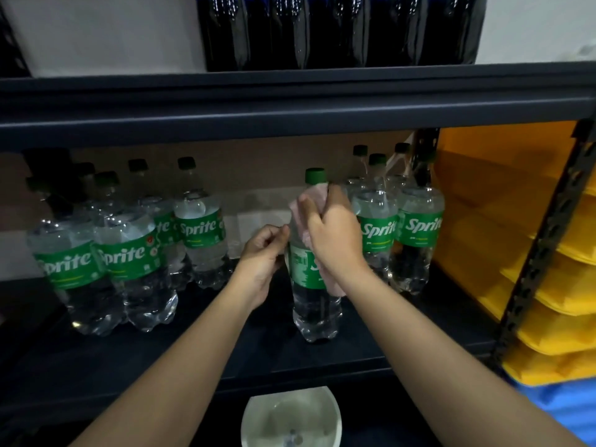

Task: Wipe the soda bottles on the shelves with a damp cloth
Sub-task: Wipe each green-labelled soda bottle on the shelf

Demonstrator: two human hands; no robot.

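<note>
White plastic shows nearest, a bowl (290,417) set below the shelf edge at the bottom centre. Above it, on the dark shelf (225,350), a clear bottle (314,304) is stood upright near the front edge, its long axis vertical and its green cap (315,175) pointing up. The right hand (332,233) is curled round a pink cloth (309,201), which is pressed against the shoulder and label of the bottle. The left hand (264,253) is held at the left side of the bottle, its fingers curled in; whether the bottle is actually pinched by them cannot be told. Being full, the bottle is judged fairly heavy and stiff, and probably slippery once dampened, so a hold at the narrow neck or around the labelled waist would be safest. Farther back, more bottles (200,227) are lined up at left and right, all upright. On the upper shelf, dark bottles (290,30) are stored. Yellow bins (548,269) are stacked at far right.
</note>
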